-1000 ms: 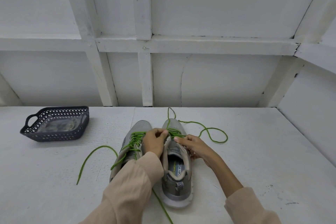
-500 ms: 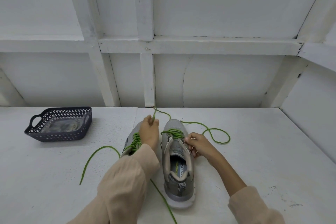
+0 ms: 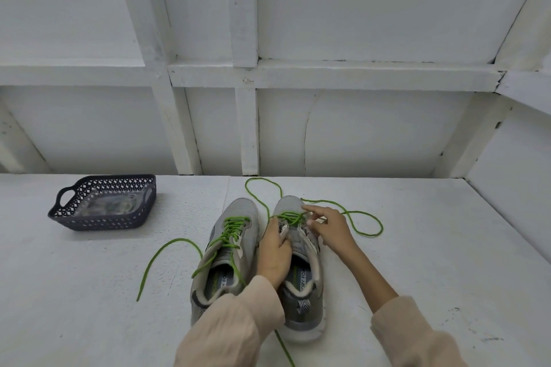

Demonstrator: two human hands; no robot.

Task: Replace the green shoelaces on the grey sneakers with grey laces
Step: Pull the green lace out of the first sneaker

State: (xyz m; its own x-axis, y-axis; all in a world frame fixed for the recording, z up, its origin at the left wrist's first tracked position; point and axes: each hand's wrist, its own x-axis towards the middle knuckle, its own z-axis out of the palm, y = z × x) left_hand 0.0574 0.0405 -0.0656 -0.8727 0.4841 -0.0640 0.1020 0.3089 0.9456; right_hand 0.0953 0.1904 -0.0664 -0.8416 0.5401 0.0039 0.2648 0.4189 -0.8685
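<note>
Sneakers [image 3: 307, 316], a grey pair, stand side by side near the middle of the desk [image 3: 89, 292], toes toward its far edge and heels toward the near edge.

The left shoe [image 3: 238, 211] carries a green lace [image 3: 234, 228] through all its eyelets, untied. One end curves out over the desk toward the left edge. Another strand crosses the shoe's opening, goes under a beige sleeve [image 3: 232, 331] and shows again between the heels.

The right shoe [image 3: 290, 202] has its lace [image 3: 369, 231] only in the eyelets nearest the toe. The loose lengths lie on the desk, one looping toward the far edge and the other looping off to the right.

The left hand [image 3: 274, 250] grips the right shoe, its fingers curled round the left side of the upper beside the tongue. The right hand [image 3: 331, 226] rests over the toe end of the same shoe, with the index finger stretched toward the toe and the thumb tip just beside the lace crossing. Whether it pinches the lace cannot be told.

A dark basket [image 3: 98, 222] with a handle sits near the far left corner, well apart from the shoes. A clear bag [image 3: 107, 205] lies in it, its contents too blurred to read.
</note>
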